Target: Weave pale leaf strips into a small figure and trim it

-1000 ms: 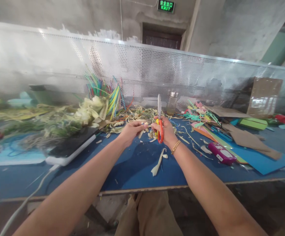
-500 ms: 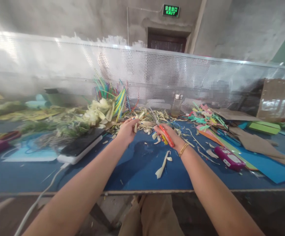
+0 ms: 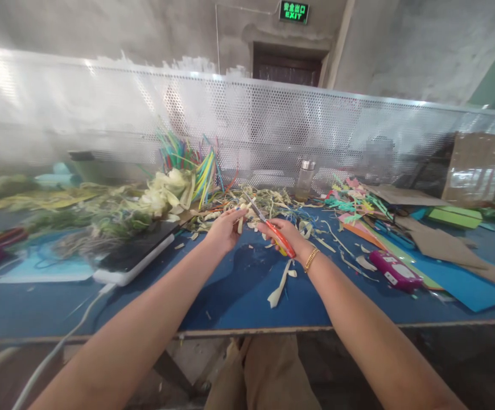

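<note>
My right hand (image 3: 288, 234) grips red-handled scissors (image 3: 273, 229), blades pointing up and left toward my left hand. A small pale paper strip (image 3: 239, 223) is pinched in my left hand (image 3: 224, 229), right by the blade tips. Both hands hover over the blue table top (image 3: 239, 290), in front of a heap of pale and coloured paper cuttings (image 3: 256, 205). A longer cream strip (image 3: 279, 285) lies on the table below my right wrist, which wears a gold bracelet.
A white tablet with a dark screen (image 3: 132, 256) and its cable lie at left. A pink box (image 3: 395, 270), cardboard and coloured sheets (image 3: 444, 245) lie at right. A glass jar (image 3: 305, 179) stands by the perforated metal screen (image 3: 247, 125). Coloured strips (image 3: 192, 165) stand behind.
The scissors have tipped from pointing straight up to slanting left toward my left hand. Both hands dropped lower toward the cuttings heap.
</note>
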A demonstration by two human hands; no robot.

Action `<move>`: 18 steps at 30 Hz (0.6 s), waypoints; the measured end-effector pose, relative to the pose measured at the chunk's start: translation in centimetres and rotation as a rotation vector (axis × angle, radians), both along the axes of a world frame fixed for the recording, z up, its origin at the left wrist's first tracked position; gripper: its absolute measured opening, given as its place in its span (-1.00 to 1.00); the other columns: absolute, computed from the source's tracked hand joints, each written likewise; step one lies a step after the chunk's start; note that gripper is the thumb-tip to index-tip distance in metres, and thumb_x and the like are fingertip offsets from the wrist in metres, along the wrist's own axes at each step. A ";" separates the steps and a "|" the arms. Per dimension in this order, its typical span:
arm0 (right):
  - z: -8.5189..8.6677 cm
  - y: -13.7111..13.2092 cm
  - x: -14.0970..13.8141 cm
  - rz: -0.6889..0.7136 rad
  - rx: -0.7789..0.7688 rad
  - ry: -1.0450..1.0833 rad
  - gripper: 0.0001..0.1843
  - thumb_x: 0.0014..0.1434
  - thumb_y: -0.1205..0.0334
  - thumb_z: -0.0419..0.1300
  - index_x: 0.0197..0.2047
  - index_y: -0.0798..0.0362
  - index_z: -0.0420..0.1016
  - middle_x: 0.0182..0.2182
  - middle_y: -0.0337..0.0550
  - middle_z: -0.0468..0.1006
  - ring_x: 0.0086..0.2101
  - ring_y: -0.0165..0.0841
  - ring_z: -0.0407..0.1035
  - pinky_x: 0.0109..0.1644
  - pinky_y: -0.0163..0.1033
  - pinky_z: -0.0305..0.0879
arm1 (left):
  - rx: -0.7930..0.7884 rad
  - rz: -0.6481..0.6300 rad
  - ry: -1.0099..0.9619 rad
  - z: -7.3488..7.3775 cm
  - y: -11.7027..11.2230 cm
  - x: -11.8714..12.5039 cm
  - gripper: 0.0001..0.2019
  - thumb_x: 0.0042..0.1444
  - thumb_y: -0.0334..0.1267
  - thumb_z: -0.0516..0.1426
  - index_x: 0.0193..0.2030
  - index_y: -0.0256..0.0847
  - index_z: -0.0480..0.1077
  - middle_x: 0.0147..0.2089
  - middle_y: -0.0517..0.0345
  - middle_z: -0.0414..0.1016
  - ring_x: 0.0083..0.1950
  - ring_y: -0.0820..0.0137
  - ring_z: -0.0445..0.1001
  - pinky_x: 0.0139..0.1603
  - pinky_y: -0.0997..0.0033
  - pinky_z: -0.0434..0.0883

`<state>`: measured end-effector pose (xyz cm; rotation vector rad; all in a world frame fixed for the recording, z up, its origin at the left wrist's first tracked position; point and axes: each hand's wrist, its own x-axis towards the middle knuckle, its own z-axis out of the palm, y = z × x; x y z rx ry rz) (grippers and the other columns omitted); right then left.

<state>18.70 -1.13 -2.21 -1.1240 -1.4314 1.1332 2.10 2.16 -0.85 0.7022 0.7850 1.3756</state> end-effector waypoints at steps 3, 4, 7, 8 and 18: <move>0.3 -0.2 -0.1 -0.016 -0.004 -0.014 -0.64 -0.18 -0.02 0.45 -0.40 0.05 0.55 -0.66 -0.29 0.40 -0.71 -0.53 0.17 -0.77 -0.43 0.06 | -0.001 -0.002 0.003 0.1 -0.1 0.0 -0.80 -0.21 -0.47 0.31 -0.50 -0.23 0.37 -0.57 0.31 0.41 -0.58 0.57 0.38 -0.56 0.60 0.28; 0.4 -0.3 -0.2 -0.023 -0.004 -0.024 -0.64 -0.18 -0.02 0.45 -0.41 0.05 0.55 -0.66 -0.29 0.40 -0.71 -0.53 0.18 -0.76 -0.43 0.06 | -0.001 -0.002 0.003 0.1 -0.2 0.0 -0.80 -0.21 -0.47 0.31 -0.49 -0.22 0.37 -0.57 0.31 0.41 -0.57 0.56 0.39 -0.56 0.59 0.29; 0.4 -0.4 -0.3 -0.036 -0.004 -0.047 -0.63 -0.17 -0.05 0.44 -0.42 0.05 0.53 -0.68 -0.31 0.37 -0.72 -0.53 0.16 -0.76 -0.42 0.07 | -0.002 0.001 -0.003 0.2 -0.2 0.0 -0.81 -0.19 -0.47 0.31 -0.49 -0.22 0.37 -0.58 0.31 0.41 -0.57 0.56 0.39 -0.56 0.59 0.30; 0.3 -0.4 -0.3 -0.040 -0.001 -0.049 -0.63 -0.17 -0.05 0.44 -0.43 0.05 0.52 -0.68 -0.31 0.36 -0.73 -0.53 0.15 -0.76 -0.42 0.06 | -0.004 0.001 -0.006 0.2 -0.2 0.0 -0.81 -0.18 -0.47 0.31 -0.50 -0.22 0.37 -0.59 0.31 0.40 -0.58 0.56 0.38 -0.56 0.59 0.29; 0.0 0.6 0.1 -0.190 0.105 0.128 -0.51 -0.20 0.06 0.45 -0.19 0.00 0.44 -0.56 -0.36 0.44 -0.65 -0.53 0.25 -0.64 -0.42 0.22 | 0.028 -0.113 -0.005 -0.2 -0.2 0.1 -0.83 -0.14 -0.46 0.32 -0.48 -0.25 0.39 -0.59 0.26 0.43 -0.57 0.53 0.42 -0.60 0.60 0.30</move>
